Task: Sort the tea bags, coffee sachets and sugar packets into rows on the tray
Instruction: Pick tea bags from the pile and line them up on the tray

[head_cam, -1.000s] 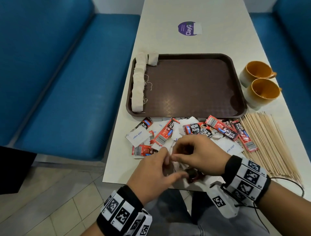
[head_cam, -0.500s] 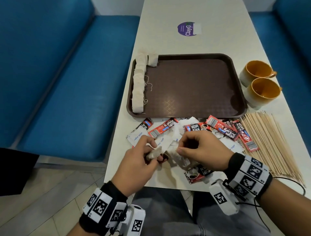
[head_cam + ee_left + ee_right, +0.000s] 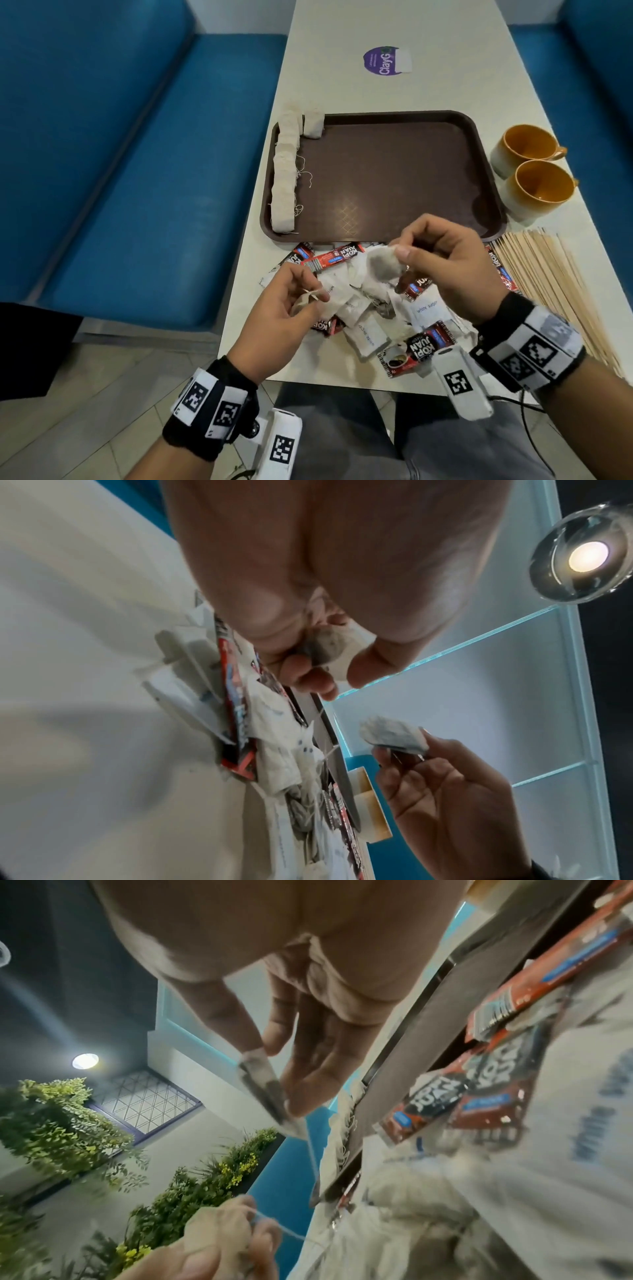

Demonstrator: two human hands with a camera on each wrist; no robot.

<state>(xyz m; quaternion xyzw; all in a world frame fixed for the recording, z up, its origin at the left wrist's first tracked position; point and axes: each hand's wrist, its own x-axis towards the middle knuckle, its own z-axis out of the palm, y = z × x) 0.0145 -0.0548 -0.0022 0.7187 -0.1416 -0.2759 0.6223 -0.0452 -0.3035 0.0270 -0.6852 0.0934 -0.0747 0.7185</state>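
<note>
A brown tray point(image 3: 394, 118) lies mid-table with a row of tea bags point(image 3: 284, 171) along its left edge. In front of it is a mixed pile of red coffee sachets point(image 3: 334, 257), white sugar packets point(image 3: 426, 310) and tea bags. My right hand point(image 3: 400, 251) is raised over the pile and pinches a tea bag point(image 3: 382, 269) between thumb and fingertips; the same tea bag point(image 3: 262, 1080) shows in the right wrist view. My left hand point(image 3: 311, 296) is lower and to the left, with its fingers curled around another tea bag point(image 3: 325, 645) whose string trails out.
Two orange mugs point(image 3: 527, 147) point(image 3: 541, 186) stand right of the tray. A spread of wooden stirrers point(image 3: 555, 284) lies at the near right. A purple sticker point(image 3: 383, 61) marks the far table. Blue benches point(image 3: 154, 171) flank the table, whose front edge is close to my wrists.
Both hands rose off the pile and drew apart, each with a tea bag. The right hand moved up towards the tray's front edge.
</note>
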